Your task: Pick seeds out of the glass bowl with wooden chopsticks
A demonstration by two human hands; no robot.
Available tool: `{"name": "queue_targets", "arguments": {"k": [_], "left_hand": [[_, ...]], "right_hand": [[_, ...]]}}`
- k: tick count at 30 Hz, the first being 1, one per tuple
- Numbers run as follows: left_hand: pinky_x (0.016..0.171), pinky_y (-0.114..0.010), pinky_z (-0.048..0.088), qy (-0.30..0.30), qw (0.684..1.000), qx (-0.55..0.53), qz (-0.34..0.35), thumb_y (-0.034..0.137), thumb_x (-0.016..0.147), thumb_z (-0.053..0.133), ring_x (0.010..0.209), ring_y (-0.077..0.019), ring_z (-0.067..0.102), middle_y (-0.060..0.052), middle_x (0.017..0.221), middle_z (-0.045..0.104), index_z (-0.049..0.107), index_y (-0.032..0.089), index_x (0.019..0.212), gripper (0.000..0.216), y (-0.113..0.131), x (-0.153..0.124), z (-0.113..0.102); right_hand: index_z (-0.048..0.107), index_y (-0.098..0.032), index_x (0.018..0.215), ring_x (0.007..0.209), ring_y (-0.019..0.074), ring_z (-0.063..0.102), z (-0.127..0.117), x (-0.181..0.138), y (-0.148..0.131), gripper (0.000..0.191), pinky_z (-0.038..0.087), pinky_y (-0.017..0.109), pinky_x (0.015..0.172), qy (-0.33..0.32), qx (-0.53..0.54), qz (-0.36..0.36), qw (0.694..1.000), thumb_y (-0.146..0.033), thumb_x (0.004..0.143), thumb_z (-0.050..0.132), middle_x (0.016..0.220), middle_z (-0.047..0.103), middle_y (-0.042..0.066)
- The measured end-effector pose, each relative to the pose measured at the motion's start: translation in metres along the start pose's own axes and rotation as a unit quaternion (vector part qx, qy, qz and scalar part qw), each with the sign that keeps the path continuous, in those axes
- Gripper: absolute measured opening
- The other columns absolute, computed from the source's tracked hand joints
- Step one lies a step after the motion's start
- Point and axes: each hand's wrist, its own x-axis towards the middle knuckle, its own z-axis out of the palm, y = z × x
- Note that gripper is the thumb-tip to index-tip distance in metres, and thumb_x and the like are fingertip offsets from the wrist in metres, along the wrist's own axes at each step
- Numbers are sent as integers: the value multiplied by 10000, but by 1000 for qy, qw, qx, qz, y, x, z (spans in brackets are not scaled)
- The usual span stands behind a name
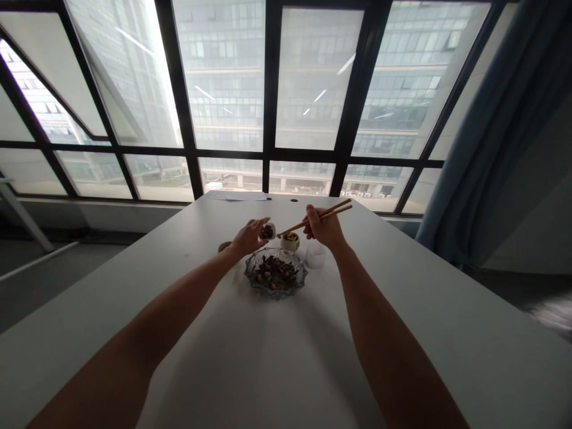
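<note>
My left hand [247, 237] grips a small white cup [274, 231], tilted so that the dark dried pieces inside face me. In my right hand [328, 229] is a pair of wooden chopsticks [295, 227], their tips pointing left, close to the white cup. Whether the tips pinch anything is too small to tell. Below the tips stands a cream-coloured small pot [290, 245] with yellowish pieces in it. Nearer to me sits a scalloped clear glass bowl [276, 293], holding mixed dark and light dried pieces. A translucent white cup [315, 256] stands right of it.
A brownish round object [224, 245] is partly hidden behind my left wrist. Papers [236, 195] lie at the far edge of the white table [263, 357], before large windows. A blue curtain [473, 137] hangs at the right, and a white metal frame [27, 217] stands at the left.
</note>
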Motion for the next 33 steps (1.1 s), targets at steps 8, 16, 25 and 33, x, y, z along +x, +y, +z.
{"name": "queue_targets", "arguments": {"k": [8, 16, 25, 33], "left_hand": [[982, -425, 497, -105, 972, 7, -212, 470, 765, 723, 1169, -335, 639, -178, 1239, 684, 381, 133, 1441, 829, -2, 5, 2], [1091, -440, 405, -108, 984, 25, -138, 611, 798, 638, 1321, -347, 520, -187, 1424, 565, 479, 139, 1396, 778, 37, 31, 9], [1122, -514, 336, -202, 979, 3, -10, 546, 745, 732, 1245, -370, 579, -203, 1280, 658, 386, 118, 1454, 898, 122, 61, 65], [1083, -430, 427, -123, 989, -65, 56, 209, 716, 732, 1281, -296, 539, -134, 1395, 582, 277, 182, 1511, 916, 117, 56, 66]], "right_hand": [[597, -163, 618, 321, 106, 537, -8, -1, -19, 496, 412, 184, 335, 44, -61, 26, 997, -542, 933, 533, 432, 582, 20], [606, -168, 643, 422, 217, 651, -36, -3, -48, 456, 584, 344, 528, 116, -227, 50, 966, -405, 995, 438, 510, 645, 104], [672, -131, 747, 493, 262, 680, -58, -6, -55, 378, 601, 412, 668, 127, -311, 123, 934, -336, 987, 464, 568, 672, 153], [692, -111, 752, 490, 257, 686, -62, -5, -52, 404, 594, 381, 653, 88, -303, 143, 938, -314, 987, 433, 593, 694, 170]]}}
